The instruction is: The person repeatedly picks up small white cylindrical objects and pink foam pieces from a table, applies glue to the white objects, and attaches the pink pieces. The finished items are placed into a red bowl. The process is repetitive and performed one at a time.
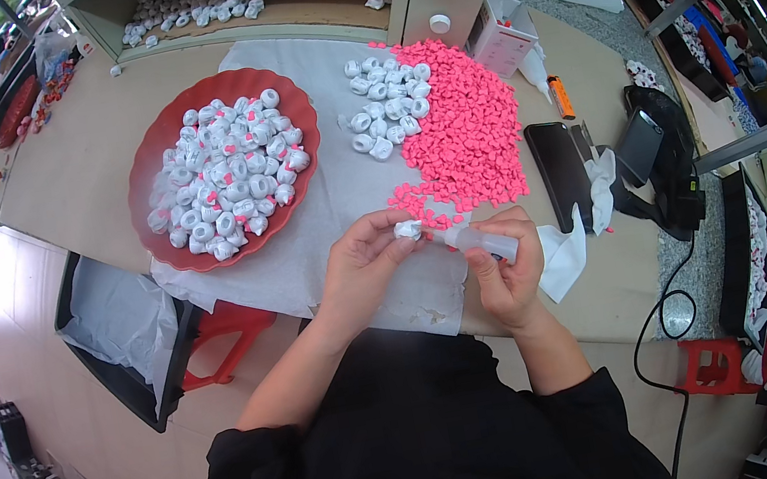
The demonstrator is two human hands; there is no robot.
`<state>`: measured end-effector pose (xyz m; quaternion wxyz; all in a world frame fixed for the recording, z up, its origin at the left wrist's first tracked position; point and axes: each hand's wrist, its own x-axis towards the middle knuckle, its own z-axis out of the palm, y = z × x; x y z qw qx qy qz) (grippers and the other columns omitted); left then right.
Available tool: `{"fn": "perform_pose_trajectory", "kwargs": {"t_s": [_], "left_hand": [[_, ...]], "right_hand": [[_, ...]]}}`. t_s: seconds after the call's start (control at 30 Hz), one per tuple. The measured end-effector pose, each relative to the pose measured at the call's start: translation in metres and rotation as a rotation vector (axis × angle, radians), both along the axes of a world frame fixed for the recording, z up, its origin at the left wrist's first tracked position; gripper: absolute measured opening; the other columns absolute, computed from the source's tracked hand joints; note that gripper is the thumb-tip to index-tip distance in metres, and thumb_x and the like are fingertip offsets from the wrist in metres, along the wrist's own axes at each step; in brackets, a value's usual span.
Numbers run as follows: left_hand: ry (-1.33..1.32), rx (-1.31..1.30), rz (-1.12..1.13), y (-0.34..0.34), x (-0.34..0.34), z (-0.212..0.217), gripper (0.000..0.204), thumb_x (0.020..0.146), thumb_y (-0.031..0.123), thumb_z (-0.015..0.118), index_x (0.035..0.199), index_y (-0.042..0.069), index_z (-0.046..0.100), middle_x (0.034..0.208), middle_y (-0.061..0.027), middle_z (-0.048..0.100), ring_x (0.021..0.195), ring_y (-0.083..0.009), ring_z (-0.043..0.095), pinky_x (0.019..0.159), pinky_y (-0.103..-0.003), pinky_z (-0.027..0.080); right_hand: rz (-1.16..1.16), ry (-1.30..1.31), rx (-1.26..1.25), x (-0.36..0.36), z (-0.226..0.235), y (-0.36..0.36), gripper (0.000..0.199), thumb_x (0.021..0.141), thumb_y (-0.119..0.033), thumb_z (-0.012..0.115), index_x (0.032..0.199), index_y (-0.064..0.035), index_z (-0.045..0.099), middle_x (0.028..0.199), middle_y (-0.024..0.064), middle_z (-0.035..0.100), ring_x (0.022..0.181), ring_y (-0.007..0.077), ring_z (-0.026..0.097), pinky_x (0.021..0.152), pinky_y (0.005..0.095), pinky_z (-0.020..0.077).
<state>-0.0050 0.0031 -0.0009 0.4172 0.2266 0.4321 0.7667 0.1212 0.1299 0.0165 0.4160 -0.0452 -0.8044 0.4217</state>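
Note:
My left hand (pixel 367 264) pinches a small white rounded piece (pixel 408 230) between thumb and fingers. Close beside it, my right hand (pixel 510 269) grips a translucent squeeze bottle (pixel 488 243), its narrow tip pointing at the white piece. Whether the tip touches the piece cannot be made out. Just beyond my hands spreads a large heap of small pink pieces (pixel 460 120), with a cluster of white pieces (pixel 386 102) along its left side. To the left, a red scalloped bowl (pixel 143 193) holds many white pieces, several showing pink bits.
A dark phone (pixel 559 174), an orange lighter-like item (pixel 560 96) and crumpled white tissue (pixel 564 255) lie on the right. Behind stands a cabinet (pixel 425 4) with red and green lights. A lined black bin (pixel 163 408) and red stool (pixel 224 345) are at lower left.

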Motion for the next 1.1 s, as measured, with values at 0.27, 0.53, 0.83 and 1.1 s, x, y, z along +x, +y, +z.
{"fn": "perform_pose_trajectory", "kwargs": {"t_s": [0.27,0.53,0.83,1.1], "left_hand": [[0.014,-0.010,0.009,0.0008,-0.0003,0.0013,0.026,0.085,0.002,0.054,0.110,-0.003,0.049,0.099,-0.0103,0.059,0.092,-0.0161,0.057,0.083,-0.028,0.046],[-0.008,-0.026,0.017,0.0011,-0.0010,0.0000,0.027,0.085,0.004,0.055,0.110,-0.003,0.048,0.099,-0.0113,0.059,0.093,-0.0170,0.058,0.084,-0.028,0.045],[-0.002,-0.014,0.016,0.0006,-0.0004,0.0011,0.026,0.084,-0.001,0.053,0.110,-0.003,0.048,0.102,-0.0105,0.058,0.095,-0.0159,0.056,0.086,-0.028,0.044],[0.004,-0.013,0.021,0.0010,0.0000,0.0006,0.025,0.084,-0.003,0.052,0.109,-0.003,0.049,0.103,-0.0117,0.058,0.096,-0.0183,0.056,0.088,-0.030,0.043]], "right_hand": [[-0.024,0.003,0.010,0.0005,0.0009,-0.0013,0.029,0.077,-0.008,0.065,0.099,0.0004,0.048,0.084,0.0126,0.051,0.071,0.0203,0.049,0.061,0.0275,0.0404],[-0.032,0.000,0.022,0.0014,-0.0002,0.0016,0.029,0.077,-0.008,0.066,0.098,0.0003,0.048,0.083,0.0127,0.051,0.069,0.0205,0.049,0.059,0.0278,0.0397],[-0.017,-0.022,-0.047,0.0019,0.0004,0.0027,0.026,0.078,-0.007,0.064,0.097,0.0013,0.047,0.082,0.0105,0.049,0.068,0.0166,0.048,0.058,0.0255,0.0385],[0.015,-0.018,-0.083,0.0014,0.0009,0.0021,0.025,0.079,-0.007,0.063,0.096,0.0012,0.046,0.083,0.0098,0.049,0.068,0.0151,0.046,0.059,0.0248,0.0379]]}}
